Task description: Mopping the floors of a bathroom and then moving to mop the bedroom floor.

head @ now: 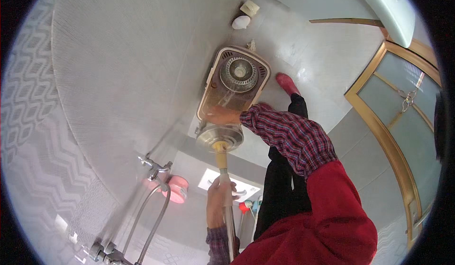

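My left hand (217, 202) is wrapped around the handle of a spin mop (227, 190) below the middle of the view. The handle has a translucent grip section and a yellow joint. At its upper end is a round metal mop head (222, 137), blurred, just beside the near end of a spin-mop bucket (201, 98). My right hand (223, 115), in a plaid sleeve cover, reaches across that end of the bucket, right above the mop head. It is blurred, so its fingers are unclear. A metal spin basket (239, 73) sits in the bucket's far half; brownish water (220, 99) shows in the near half.
Wall taps (154, 167) with a flexible metal hose (156, 226) and a pink container (176, 189) are at lower left. A gold-framed glass door (394, 122) stands at right. A white basin edge (394, 9) juts in at upper right. Two pale objects (245, 14) lie beyond the bucket.
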Tool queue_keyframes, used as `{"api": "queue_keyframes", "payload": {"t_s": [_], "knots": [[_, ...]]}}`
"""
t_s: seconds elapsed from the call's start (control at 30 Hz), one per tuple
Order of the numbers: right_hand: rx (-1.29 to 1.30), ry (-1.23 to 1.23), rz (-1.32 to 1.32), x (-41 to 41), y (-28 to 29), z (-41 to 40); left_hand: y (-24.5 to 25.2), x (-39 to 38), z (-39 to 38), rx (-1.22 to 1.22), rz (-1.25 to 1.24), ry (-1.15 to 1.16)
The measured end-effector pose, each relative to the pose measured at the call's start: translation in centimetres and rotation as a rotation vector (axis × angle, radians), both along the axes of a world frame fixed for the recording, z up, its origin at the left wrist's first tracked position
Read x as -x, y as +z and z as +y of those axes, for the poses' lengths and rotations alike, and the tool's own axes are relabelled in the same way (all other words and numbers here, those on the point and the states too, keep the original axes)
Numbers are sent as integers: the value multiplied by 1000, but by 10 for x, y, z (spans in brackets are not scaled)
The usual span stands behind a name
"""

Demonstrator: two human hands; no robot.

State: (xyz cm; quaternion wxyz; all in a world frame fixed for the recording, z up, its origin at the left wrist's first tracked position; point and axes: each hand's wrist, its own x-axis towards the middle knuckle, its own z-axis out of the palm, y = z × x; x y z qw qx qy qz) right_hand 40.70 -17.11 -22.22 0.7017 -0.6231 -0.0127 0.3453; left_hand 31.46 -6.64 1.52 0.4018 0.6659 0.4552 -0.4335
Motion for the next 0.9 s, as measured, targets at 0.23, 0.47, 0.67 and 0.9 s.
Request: {"api": "queue_keyframes", "payload": {"t_s": [0.23,0.47,0.67,0.9], "knots": [[235,144,60,-3,-18,19,-25,17,17,116,1,-225],[-417,-274,242,9,-36,-35,-18,20,8,234,70,170],[-326,-439,354,65,-20,-47,-10,27,31,306,-14,545],[-786,-656,898,123,-49,-3,7,31,4,331,33,651]]}}
